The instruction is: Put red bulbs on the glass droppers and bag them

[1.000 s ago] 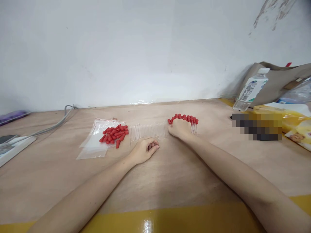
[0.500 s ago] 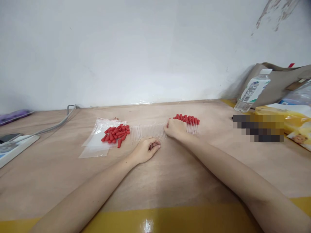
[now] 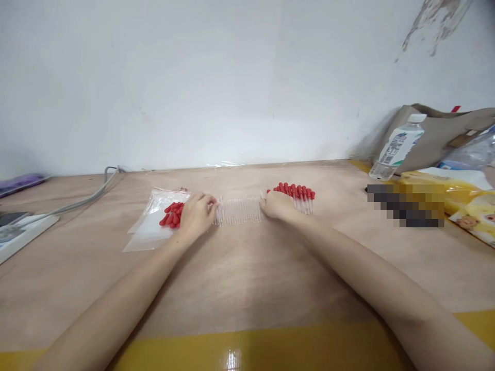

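A row of thin clear glass dropper tubes (image 3: 240, 210) lies side by side on the table between my hands. My left hand (image 3: 198, 212) is at the row's left end, over the edge of a pile of red rubber bulbs (image 3: 170, 215). Its fingers are bent, thumb and index apart, and nothing shows between them. At the right end of the row, my right hand (image 3: 279, 206) is closed, with a clear tube tip rising above its pinched fingers. Just beyond it lie droppers with red bulbs fitted (image 3: 297, 191), partly covered by that hand.
Clear zip bags (image 3: 143, 234) lie under the loose bulbs. To the left are a grey cable (image 3: 87, 200) and a white power strip (image 3: 31, 234). On the right stand a water bottle (image 3: 398, 147), a beige bag (image 3: 436, 126) and a yellow packet (image 3: 429, 188).
My left hand has moved left, from in front of the glass tubes to beside the red bulbs, covering some of them. My right hand has stayed almost in place. The view has shifted slightly.
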`<state>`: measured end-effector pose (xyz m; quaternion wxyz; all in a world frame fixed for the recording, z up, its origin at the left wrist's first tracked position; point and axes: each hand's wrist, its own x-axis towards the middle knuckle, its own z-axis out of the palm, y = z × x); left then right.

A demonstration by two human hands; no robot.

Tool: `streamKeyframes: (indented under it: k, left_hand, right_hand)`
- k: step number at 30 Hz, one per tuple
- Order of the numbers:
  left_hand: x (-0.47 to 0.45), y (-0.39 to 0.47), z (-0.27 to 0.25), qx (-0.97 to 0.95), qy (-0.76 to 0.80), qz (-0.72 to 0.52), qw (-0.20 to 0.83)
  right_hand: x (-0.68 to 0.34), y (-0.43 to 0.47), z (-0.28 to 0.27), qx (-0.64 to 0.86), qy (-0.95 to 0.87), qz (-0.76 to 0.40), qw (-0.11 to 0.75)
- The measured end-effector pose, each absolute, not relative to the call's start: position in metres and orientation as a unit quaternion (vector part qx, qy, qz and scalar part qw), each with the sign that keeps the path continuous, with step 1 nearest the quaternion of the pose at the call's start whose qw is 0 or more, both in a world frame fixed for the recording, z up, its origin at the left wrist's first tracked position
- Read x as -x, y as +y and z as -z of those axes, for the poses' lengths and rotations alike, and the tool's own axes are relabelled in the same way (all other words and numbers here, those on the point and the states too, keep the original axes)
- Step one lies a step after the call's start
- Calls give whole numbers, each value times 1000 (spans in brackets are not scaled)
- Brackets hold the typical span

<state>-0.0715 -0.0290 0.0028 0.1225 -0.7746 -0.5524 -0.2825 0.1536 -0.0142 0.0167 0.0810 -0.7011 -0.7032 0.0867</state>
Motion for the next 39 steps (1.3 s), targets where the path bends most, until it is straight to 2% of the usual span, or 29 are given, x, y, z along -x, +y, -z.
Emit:
streamKeyframes:
  k: [6, 13, 17, 21, 23, 25, 29, 32, 39]
  left_hand:
    - [117, -3, -20, 806, -576, 103, 86]
    - [123, -2, -13, 832, -543, 53, 98]
    - [121, -2, -15, 834, -535, 109, 80]
    - [116, -6, -25, 810, -543, 216, 38]
    - [109, -9, -27, 779, -554, 293, -28]
    - [96, -14, -26, 735, -540, 385, -143]
    - [56, -32, -14, 670, -436, 508, -321]
    - [26, -50, 3, 658, -428, 471, -403]
    - [9, -67, 35, 695, -419, 429, -396]
  right_hand:
    - [-190, -52, 4, 571, -799, -24, 187]
    - [-207, -62, 30, 456, -848, 53, 264]
    - [-204, -61, 36, 403, -857, 95, 307]
    - [-204, -60, 41, 371, -860, 116, 330]
    - [-204, -59, 43, 369, -860, 104, 338]
    - [-205, -60, 44, 377, -856, 90, 343]
    - [-206, -64, 41, 383, -847, 69, 361]
    - [-204, -67, 38, 372, -845, 55, 380]
    - [-198, -70, 36, 373, -840, 43, 391]
